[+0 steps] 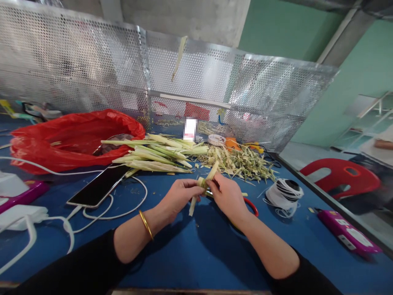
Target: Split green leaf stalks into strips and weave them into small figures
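Note:
Pinched between both hands is a pale green leaf strip [201, 182], folded or looped over, with one end pointing up to the right and the other hanging down. My left hand [181, 196], with a gold bangle on the wrist, grips its left side between thumb and fingers. At the upper end, the fingers of my right hand [229, 196] are closed on the same strip. Under my right hand lie scissors with a red handle [252, 206], mostly hidden. Just beyond my hands are a pile of long pale green stalks [156, 153] and a heap of small knotted leaf pieces [242, 162].
A red plastic bag [70, 139] and a phone [98, 186] with white cables sit to the left. On the right are a spool of white string [284, 194] and a purple packet [348, 231]. A perforated metal screen [190, 65] stands behind; a red chair [344, 176] is beyond the table.

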A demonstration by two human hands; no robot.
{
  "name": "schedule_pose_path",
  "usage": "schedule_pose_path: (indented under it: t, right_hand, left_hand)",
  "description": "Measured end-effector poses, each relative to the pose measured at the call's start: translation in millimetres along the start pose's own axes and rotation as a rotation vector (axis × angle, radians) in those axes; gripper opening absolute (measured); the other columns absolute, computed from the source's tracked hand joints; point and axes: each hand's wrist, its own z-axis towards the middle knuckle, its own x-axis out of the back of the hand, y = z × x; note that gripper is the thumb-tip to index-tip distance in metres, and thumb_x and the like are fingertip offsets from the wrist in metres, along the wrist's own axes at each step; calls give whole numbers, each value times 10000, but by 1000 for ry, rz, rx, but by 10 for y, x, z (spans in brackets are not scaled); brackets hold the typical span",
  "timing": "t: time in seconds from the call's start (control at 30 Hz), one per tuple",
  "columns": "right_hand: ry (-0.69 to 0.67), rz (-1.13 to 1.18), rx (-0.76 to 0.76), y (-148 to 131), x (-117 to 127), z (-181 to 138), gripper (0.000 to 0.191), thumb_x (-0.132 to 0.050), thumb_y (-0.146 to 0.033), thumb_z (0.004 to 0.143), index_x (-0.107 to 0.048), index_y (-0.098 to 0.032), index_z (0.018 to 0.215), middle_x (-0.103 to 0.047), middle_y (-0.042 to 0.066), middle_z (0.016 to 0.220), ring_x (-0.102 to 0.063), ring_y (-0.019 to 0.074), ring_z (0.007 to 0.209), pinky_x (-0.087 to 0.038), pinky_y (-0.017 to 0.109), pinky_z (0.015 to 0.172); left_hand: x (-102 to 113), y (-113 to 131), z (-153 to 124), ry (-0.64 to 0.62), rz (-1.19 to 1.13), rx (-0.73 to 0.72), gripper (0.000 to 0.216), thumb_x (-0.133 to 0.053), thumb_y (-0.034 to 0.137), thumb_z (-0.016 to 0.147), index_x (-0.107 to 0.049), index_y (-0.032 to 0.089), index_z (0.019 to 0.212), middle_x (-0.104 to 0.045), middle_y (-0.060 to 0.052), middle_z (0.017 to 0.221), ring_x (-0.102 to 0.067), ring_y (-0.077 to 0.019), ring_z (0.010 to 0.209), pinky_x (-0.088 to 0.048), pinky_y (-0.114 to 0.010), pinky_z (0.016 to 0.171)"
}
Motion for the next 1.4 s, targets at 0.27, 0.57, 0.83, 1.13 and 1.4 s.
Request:
schedule_pose_path:
  t: [0.27,0.57,0.83,1.13,1.4]
  right_hand:
    - [-80,73,-27,-9,41,10,137,-512,-305,852,-592,-209,797,-658,10,653,-556,158,558,-316,239,523]
    - [-327,418,61,83,411,61,250,-548,-252,814,-673,-220,1029,-699,17,781,-619,165,718,-448,282,695]
    - [-441,1019,-12,22,398,30,414,-684,-380,701,-673,-184,1066,-682,74,973,-613,227,921,-472,360,818]
    - [-149,1050,-249,-74,118,-1,212,-566,-376,808,-636,-178,782,-577,-15,653,-452,97,565,-393,232,599]
    - [-165,721,-294,-40,109,2,219,-546,-326,778,-536,-176,619,-426,-55,509,-381,97,510,-293,229,514]
  left_hand:
    - [11,-54,38,144,-101,42,203,-743,277,590,-734,149,747,-649,-18,600,-542,-102,533,-383,-198,505]
    - [140,-17,125,257,-207,76,151,-747,202,562,-671,119,664,-603,7,545,-509,-66,464,-390,-190,488]
    - [107,-3,95,226,-181,45,184,-755,210,539,-604,141,618,-579,24,498,-489,-70,439,-377,-198,474]
    - [20,-91,89,170,-134,67,145,-738,187,549,-631,139,634,-628,7,579,-525,-78,509,-427,-204,540]
    - [44,-27,81,245,-168,36,127,-731,178,567,-625,140,627,-583,21,504,-481,-69,448,-394,-206,494]
